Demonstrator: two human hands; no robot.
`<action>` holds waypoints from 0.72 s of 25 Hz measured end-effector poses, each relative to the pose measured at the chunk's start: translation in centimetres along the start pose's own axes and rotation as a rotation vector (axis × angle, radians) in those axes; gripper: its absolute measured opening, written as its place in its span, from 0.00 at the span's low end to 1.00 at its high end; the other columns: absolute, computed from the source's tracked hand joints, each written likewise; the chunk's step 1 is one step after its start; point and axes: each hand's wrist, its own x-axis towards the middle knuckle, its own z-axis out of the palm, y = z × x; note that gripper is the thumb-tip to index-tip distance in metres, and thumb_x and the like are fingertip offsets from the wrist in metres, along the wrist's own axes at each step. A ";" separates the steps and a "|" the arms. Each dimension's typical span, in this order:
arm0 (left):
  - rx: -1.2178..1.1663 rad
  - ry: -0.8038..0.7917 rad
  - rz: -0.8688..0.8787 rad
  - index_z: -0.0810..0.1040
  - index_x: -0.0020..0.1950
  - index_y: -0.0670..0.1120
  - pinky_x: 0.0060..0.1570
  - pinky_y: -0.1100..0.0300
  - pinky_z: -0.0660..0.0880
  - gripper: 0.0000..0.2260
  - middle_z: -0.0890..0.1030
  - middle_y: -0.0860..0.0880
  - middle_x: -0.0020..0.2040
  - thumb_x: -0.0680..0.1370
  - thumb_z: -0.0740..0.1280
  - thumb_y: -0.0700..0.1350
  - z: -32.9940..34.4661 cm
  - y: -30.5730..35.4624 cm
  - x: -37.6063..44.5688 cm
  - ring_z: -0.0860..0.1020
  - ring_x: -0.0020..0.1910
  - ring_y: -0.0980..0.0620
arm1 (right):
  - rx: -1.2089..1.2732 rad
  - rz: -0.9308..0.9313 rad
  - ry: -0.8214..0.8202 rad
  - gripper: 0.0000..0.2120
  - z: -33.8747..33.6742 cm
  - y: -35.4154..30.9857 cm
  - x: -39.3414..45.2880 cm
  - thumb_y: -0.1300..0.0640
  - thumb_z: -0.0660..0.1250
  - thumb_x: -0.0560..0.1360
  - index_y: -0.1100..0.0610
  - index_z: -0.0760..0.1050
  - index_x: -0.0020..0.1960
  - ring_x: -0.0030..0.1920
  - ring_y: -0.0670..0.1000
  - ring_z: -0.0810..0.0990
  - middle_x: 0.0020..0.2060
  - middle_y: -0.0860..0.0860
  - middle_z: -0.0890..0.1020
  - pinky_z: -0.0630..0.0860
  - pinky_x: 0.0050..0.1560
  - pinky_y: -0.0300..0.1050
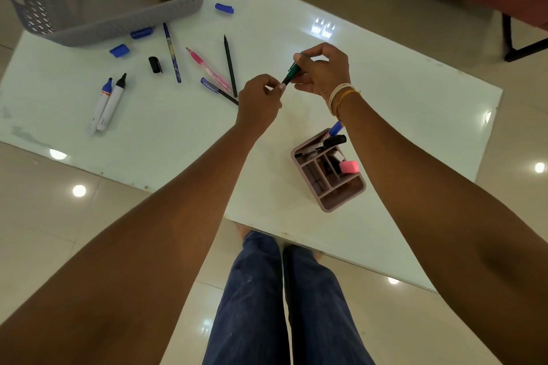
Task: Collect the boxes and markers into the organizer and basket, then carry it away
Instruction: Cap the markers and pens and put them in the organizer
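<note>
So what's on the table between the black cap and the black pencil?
In the head view, two pens lie between the black cap and the black pencil: a blue patterned pen, then a pink pen closer to the pencil.

white surface, scattered pens

the glossy white surface point(385, 74) carries a grey basket point(118, 21) at its far left corner, a pink organizer point(329, 175) near the near edge, two uncapped markers point(106, 104) at the left edge, and loose pens point(207, 68) and caps point(119, 50) between them.
</note>
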 end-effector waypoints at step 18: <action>-0.400 -0.066 -0.216 0.84 0.51 0.44 0.41 0.60 0.75 0.10 0.83 0.49 0.47 0.79 0.65 0.47 2.0 2.4 -6.1 0.79 0.42 0.52 | -0.195 -0.538 0.200 0.06 -4.9 1.3 -7.4 0.63 0.68 0.74 0.57 0.73 0.48 0.39 0.49 0.84 0.34 0.48 0.80 0.83 0.45 0.47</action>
